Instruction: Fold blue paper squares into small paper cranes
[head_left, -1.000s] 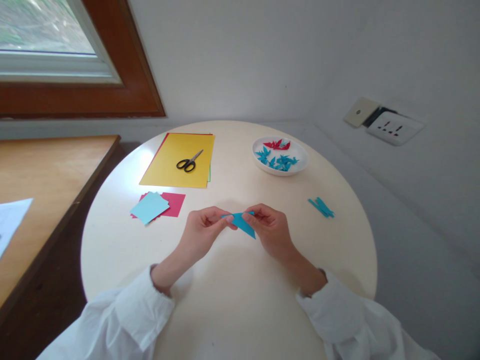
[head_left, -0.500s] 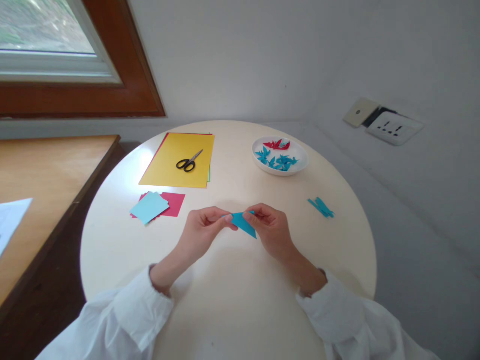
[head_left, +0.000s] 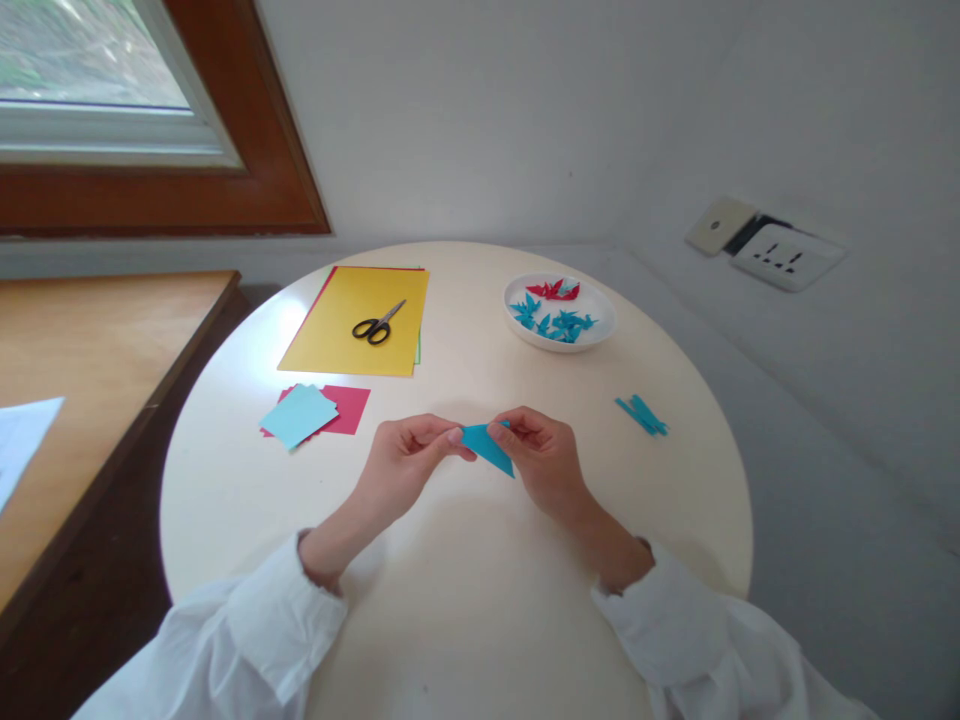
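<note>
Over the middle of the round cream table [head_left: 465,600], both hands pinch one small folded blue paper triangle [head_left: 488,447]. My left hand [head_left: 409,462] grips its left corner between thumb and fingertips. My right hand [head_left: 541,458] holds the right side, with the fingers curled over the top edge. The triangle's lower point hangs down in front of the right hand's thumb. Both wrists come out of white sleeves at the bottom of the view.
A yellow sheet [head_left: 360,322] with black scissors [head_left: 379,324] lies at the back left. A light blue square [head_left: 299,414] overlaps a red square [head_left: 348,408]. A white dish [head_left: 561,312] holds several folded blue and red pieces. Blue paper strips [head_left: 643,414] lie right. A wooden desk [head_left: 82,380] stands left.
The hands have barely moved. The left fingertips have slid a little further over the triangle's left corner, so the thin blue edge that showed there is now covered.
</note>
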